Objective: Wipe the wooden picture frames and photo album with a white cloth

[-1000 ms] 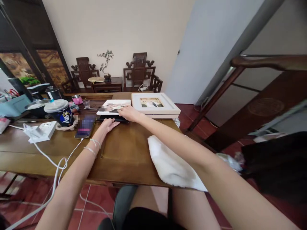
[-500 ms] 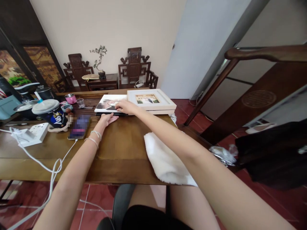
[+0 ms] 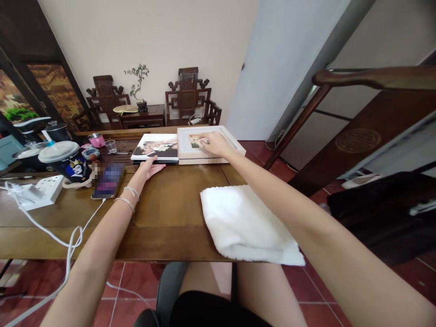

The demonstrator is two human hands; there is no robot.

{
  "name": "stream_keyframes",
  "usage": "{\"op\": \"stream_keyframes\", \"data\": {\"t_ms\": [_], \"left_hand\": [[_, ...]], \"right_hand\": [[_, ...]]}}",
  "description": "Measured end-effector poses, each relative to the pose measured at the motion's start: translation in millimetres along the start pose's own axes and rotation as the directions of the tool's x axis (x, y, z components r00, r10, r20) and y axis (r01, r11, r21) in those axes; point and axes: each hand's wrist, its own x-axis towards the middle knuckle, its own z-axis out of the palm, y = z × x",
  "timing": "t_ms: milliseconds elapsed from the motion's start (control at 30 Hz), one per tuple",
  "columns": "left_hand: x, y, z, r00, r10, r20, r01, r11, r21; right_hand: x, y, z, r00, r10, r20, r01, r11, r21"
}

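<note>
My left hand point(image 3: 150, 169) rests at the front edge of a short stack whose top is a white photo book point(image 3: 155, 144) with a picture on its cover. Its fingers are stretched out and hold nothing. My right hand point(image 3: 215, 143) is over the white picture frame point(image 3: 230, 136), which lies flat and stands thicker than the book beside it. Those fingers are loosely bent and apart, partly covering the small picture point(image 3: 195, 141) in the frame's middle. Whether they touch it, I cannot tell. A folded white towel point(image 3: 238, 222) lies below my right forearm.
To the left on the wooden table point(image 3: 170, 209) are a phone point(image 3: 108, 180) on a cable, a white power strip point(image 3: 44, 193), a lidded dark cup point(image 3: 76, 165), a pink mug point(image 3: 96, 140) and a small clear cup point(image 3: 111, 146). A wooden chair point(image 3: 354, 136) stands at right.
My right hand has moved right, from the photo book's cover to the picture frame. The left hand remains at the stack's front edge. The view has shifted slightly.
</note>
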Motion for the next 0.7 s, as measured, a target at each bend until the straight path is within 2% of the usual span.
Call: {"op": "stream_keyframes", "data": {"t_ms": [67, 133, 233, 333, 433, 500, 567, 600, 633, 700], "left_hand": [[1.7, -0.7, -0.6, 1.0, 0.01, -0.006, -0.01, 1.0, 0.019], [3.3, -0.7, -2.7, 1.0, 0.021, -0.017, -0.02, 0.999, 0.042], [3.6, 1.6, -8.5, 0.999, -0.002, -0.034, 0.006, 0.995, 0.104], [0.7, 6.1, -10.2, 0.998, -0.002, -0.056, 0.021, 0.941, 0.339], [-1.6, 12.1, 4.7, 0.99, 0.135, -0.035, -0.091, 0.819, 0.566], [-0.3, 17.0, 25.2, 0.964, 0.265, 0.007, -0.212, 0.754, 0.622], [3.8, 22.4, 50.2, 0.891, 0.449, 0.074, -0.37, 0.619, 0.693], [6.9, 24.9, 62.9, 0.858, 0.504, 0.093, -0.407, 0.559, 0.723], [10.4, 27.0, 74.8, 0.837, 0.536, 0.108, -0.428, 0.519, 0.74], [18.3, 28.8, 95.4, 0.839, 0.534, 0.101, -0.41, 0.499, 0.764]], "right_hand": [[-8.4, 25.9, -5.0, 0.974, 0.22, -0.054, -0.219, 0.975, 0.026], [-15.6, 50.8, -7.7, 0.904, 0.423, -0.058, -0.418, 0.905, 0.081], [-22.0, 80.9, -7.4, 0.814, 0.581, 0.0, -0.574, 0.804, 0.154], [-23.0, 100.0, -4.0, 0.77, 0.637, 0.026, -0.628, 0.751, 0.206], [-20.4, 111.6, -0.5, 0.757, 0.652, 0.045, -0.64, 0.726, 0.252], [-17.6, 117.5, 1.2, 0.759, 0.648, 0.057, -0.637, 0.723, 0.266], [-14.5, 122.7, 2.1, 0.763, 0.643, 0.066, -0.634, 0.725, 0.268], [-13.1, 125.0, 2.3, 0.766, 0.639, 0.072, -0.632, 0.727, 0.269], [-11.8, 126.9, 2.3, 0.767, 0.636, 0.078, -0.631, 0.728, 0.27], [-10.1, 129.7, 1.7, 0.767, 0.635, 0.093, -0.634, 0.727, 0.266]]}}
